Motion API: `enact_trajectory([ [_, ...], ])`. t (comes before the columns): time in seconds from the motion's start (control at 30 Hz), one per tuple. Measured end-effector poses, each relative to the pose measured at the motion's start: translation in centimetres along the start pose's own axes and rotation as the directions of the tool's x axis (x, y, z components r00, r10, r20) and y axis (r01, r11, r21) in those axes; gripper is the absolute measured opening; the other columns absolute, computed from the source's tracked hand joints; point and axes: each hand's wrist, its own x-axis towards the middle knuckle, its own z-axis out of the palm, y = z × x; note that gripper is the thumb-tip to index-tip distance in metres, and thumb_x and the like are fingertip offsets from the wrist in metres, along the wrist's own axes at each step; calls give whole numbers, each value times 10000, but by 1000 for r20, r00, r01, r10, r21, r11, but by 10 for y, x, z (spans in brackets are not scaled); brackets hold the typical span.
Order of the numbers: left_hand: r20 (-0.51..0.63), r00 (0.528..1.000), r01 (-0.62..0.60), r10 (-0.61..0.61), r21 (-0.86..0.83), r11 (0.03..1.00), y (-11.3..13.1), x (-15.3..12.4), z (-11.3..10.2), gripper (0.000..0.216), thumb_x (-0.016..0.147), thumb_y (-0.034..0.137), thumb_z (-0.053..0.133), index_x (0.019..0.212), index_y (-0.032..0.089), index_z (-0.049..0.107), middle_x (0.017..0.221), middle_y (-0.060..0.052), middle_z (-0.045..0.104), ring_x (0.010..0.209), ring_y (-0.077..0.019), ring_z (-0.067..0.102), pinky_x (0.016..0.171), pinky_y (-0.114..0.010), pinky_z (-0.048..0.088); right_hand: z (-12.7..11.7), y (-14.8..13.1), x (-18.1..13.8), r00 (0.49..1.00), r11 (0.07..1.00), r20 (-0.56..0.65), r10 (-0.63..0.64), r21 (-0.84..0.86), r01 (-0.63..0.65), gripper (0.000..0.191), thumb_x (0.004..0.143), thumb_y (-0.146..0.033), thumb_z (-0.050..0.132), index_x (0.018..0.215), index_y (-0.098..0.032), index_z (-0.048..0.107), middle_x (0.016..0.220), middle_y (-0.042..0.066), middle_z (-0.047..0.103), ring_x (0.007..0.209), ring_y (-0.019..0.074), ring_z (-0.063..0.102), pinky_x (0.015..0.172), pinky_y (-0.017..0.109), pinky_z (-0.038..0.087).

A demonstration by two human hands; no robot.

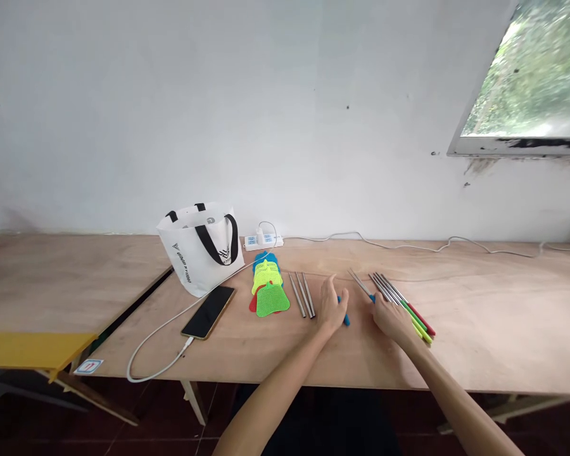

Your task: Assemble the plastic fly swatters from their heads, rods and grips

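Note:
My left hand (331, 307) is over the table with its thumb and fingers apart. A short blue handle (346, 319) lies by it, partly hidden under the thumb. My right hand (393, 318) is closed around the blue end of a thin metal rod (360, 280) that points away from me; its grip is mostly hidden. Beside that hand lie several metal rods with coloured handles, including a red handle (425, 323) and a yellow-green handle (422, 330). Left of my left hand, three bare metal tubes (303, 296) lie side by side. Mesh fly swatter heads (272, 299) in green, red, yellow and blue overlap farther left.
A white bag (190, 253) with black straps stands at the back left. In front of it, a black phone (209, 312) is plugged into a white cable (156, 334). A power strip (265, 242) sits by the wall, its cord running right. The table's front edge (361, 384) is near me.

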Motion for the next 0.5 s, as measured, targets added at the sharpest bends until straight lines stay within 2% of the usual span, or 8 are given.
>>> enact_trajectory([
  [0.07,-42,992,106,-120,-241,965,4,8,-2,499,976,439,538,1392,178,448,1468,-171,520,1417,-265,451,1197,-416,317,1,-12,-7,996,962,13,-93,259,87,273,1037,-324,335,1117,-183,555,759,64,664,685,219,657,632,314,463],
  [0.1,-19,982,168,-187,-355,920,8,12,-3,504,975,496,545,1357,175,471,1422,-176,559,1376,-269,503,1164,-411,364,1,-19,-13,987,876,39,-156,468,120,281,1039,-416,355,1090,-211,541,710,14,619,602,182,606,567,278,438],
  [0.17,97,956,285,-278,-535,795,19,20,-8,539,967,608,526,1266,160,524,1251,-180,663,1209,-281,640,1034,-402,489,0,-37,-27,953,519,104,-283,853,61,353,988,-590,441,1021,-246,514,637,-61,509,460,116,446,442,219,332],
  [0.2,153,944,323,-291,-594,737,26,23,-12,561,960,657,504,1217,160,546,1119,-160,706,1072,-272,702,932,-385,544,-1,-46,-34,934,342,141,-328,939,-21,404,938,-654,504,989,-253,502,626,-83,467,429,88,369,409,196,272],
  [0.27,215,933,352,-288,-710,610,39,26,-19,570,924,722,515,1101,183,567,806,-58,690,710,-204,714,678,-313,570,-4,-65,-44,926,159,183,-331,978,-137,503,849,-743,575,897,-254,468,578,-116,369,410,57,254,379,166,175],
  [0.37,211,928,337,-308,-827,450,55,30,-30,531,862,732,618,848,213,504,507,100,403,335,-68,372,387,-187,352,-9,-86,-55,938,132,216,-271,974,-185,583,781,-815,582,820,-256,420,533,-134,291,403,44,186,359,154,111],
  [0.43,176,914,333,-365,-839,431,60,38,-42,546,862,705,645,743,220,423,471,129,275,309,-38,202,336,-163,209,-9,-94,-65,935,163,249,-253,963,-212,585,777,-823,570,856,-256,449,534,-131,305,399,46,196,347,153,104],
  [0.5,123,898,328,-423,-827,457,62,52,-62,552,885,674,642,705,226,374,468,133,240,316,-33,166,331,-161,156,-2,-97,-82,918,191,306,-252,946,-263,583,790,-819,552,934,-256,495,543,-126,321,399,52,218,343,153,104],
])
